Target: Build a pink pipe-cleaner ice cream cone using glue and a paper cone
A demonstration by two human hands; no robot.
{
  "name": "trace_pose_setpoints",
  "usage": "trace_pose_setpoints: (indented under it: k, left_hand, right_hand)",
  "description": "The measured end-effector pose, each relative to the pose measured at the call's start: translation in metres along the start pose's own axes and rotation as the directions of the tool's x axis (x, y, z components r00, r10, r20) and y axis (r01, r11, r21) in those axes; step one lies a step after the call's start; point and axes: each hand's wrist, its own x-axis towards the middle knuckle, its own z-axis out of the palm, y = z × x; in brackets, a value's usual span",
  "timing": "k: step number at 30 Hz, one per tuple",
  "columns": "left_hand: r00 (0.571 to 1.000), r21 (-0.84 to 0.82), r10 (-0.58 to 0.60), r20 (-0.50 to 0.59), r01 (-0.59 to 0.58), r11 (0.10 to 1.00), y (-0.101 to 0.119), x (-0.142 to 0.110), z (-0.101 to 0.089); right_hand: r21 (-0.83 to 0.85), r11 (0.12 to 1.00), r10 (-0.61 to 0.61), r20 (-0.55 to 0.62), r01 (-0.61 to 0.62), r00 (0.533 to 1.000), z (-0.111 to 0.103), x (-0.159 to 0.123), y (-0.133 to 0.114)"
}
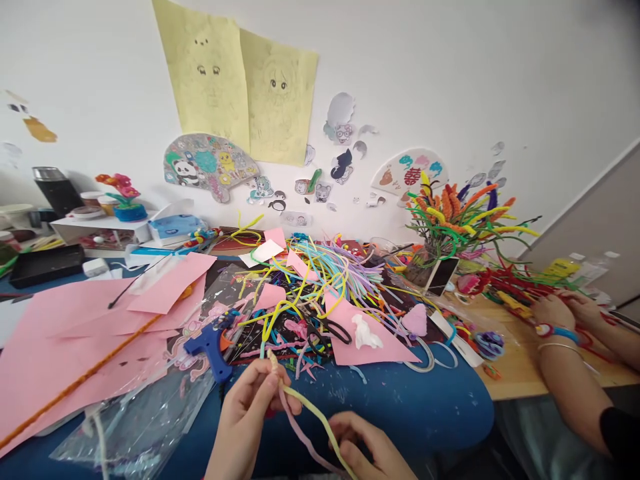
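Note:
My left hand (255, 410) is closed in a pinch on a twisted pipe cleaner piece (273, 361), whose pale tip sticks up above the fingers. Two loose strands hang from that pinch: a pale yellow pipe cleaner (314, 410) and a pink pipe cleaner (299, 432). Both run down to the right, towards the frame's bottom edge. My right hand (367, 447) has its fingers curled around the yellow strand near its lower part. Just beyond the left hand lies a blue glue gun (213, 347). Scissors with black handles (330, 330) rest among the scraps behind the hands.
Colourful pipe cleaners (345, 267) pile up mid-table with pink paper (350, 333). Pink sheets (85, 320) and a plastic bag (135, 420) cover the left. A vase of pipe-cleaner flowers (425, 260) stands right, beside a phone (443, 277). Another person's hands (555, 313) work at the wooden table (520, 363).

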Motion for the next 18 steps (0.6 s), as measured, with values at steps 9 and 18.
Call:
trace_pose_setpoints:
  k: [9, 18]
  left_hand:
    - [0.998, 0.07, -0.03, 0.063, 0.026, 0.997, -0.009, 0.003, 0.012]
    - [0.964, 0.358, 0.246, 0.1, -0.266, 0.895, -0.009, 0.006, 0.0]
  right_hand:
    - [0.202, 0.972, -0.097, -0.11, 0.118, 0.989, 0.034, 0.027, -0.034]
    - [-0.028, 0.975, -0.223, -0.192, 0.222, 0.956, 0.037, 0.037, -0.033]
